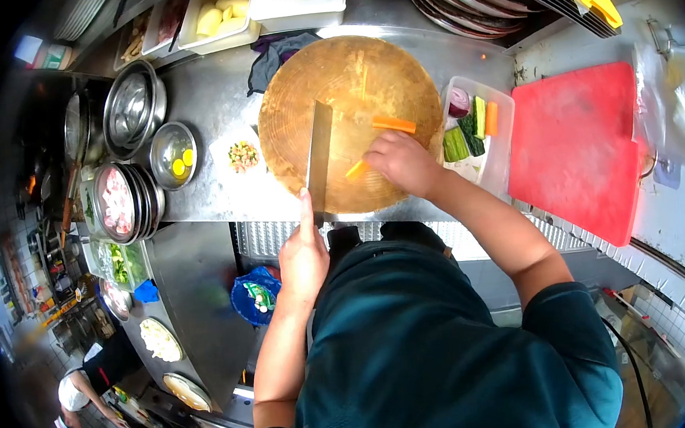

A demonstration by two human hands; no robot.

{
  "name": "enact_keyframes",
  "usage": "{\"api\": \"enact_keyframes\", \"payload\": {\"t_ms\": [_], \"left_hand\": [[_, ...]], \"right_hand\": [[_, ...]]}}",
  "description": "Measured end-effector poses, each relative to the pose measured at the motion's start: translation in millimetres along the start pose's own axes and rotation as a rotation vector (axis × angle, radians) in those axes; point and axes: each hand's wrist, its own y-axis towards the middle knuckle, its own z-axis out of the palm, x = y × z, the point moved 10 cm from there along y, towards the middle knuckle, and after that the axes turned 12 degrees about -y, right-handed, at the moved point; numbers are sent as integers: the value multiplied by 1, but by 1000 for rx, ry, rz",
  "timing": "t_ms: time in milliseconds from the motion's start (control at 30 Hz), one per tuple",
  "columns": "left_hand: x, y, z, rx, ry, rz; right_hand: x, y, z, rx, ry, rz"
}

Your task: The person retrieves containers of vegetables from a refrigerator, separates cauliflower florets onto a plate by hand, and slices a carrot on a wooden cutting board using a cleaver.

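My left hand (304, 258) is closed around the handle of a cleaver (320, 155), index finger stretched along it. The blade lies over the left half of a round wooden chopping board (290, 80). My right hand (400, 160) rests on the board's right side, fingers bent down at a carrot piece (356, 169); the fingertips are partly hidden. Just above the knuckles lies a second carrot piece (394, 124). To the right stands a clear plastic container (474, 88) with a purple onion piece (459, 102), cucumber pieces (475, 129) and carrot (491, 118).
A red cutting board (577, 153) leans at the right. Left of the chopping board are diced food (243, 157) and a metal bowl with egg yolks (178, 170). A blue-lined bin (252, 303) stands below the counter edge. Another person (89, 387) works at lower left.
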Motion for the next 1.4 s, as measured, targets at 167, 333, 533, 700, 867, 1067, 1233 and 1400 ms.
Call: {"api": "enact_keyframes", "payload": {"t_ms": [167,333,533,700,867,1067,1233,1400], "left_hand": [[-1,0,0,-29,3,58],[2,-1,3,18,44,6],[5,-1,4,37,62,-22],[2,-1,2,52,60,-49],[0,-1,1,10,50,14],[-8,-5,-5,-6,94,69],[-21,-17,-8,76,217,128],[-14,-19,-4,141,260,131]], "right_hand": [[-4,-5,-10,-97,-28,252],[7,8,-18,-183,33,148],[-6,-2,24,-80,319,561],[1,-8,56,-56,747,719],[16,5,-1,-242,128,213],[36,22,14,-242,162,-13],[35,23,18,-200,100,-51],[33,19,14,-175,-48,89]]}}
